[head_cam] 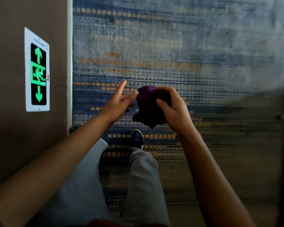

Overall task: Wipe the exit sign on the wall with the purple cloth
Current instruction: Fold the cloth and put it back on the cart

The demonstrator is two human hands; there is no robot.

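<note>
The exit sign (37, 70) hangs low on the brown wall at the left, a white frame around a black panel with glowing green arrows and a running figure. The purple cloth (148, 106) is bunched in front of me over the carpet, well to the right of the sign. My right hand (172, 107) is closed around the cloth's right side. My left hand (120, 100) is beside it with fingers spread, its fingertips touching the cloth's upper left edge.
The brown wall (10, 136) ends at a pale baseboard strip (70, 63). A blue, grey and orange patterned carpet (187, 46) covers the floor. My grey-trousered legs and a dark shoe (137, 139) are below the hands. A dark edge runs down the far right.
</note>
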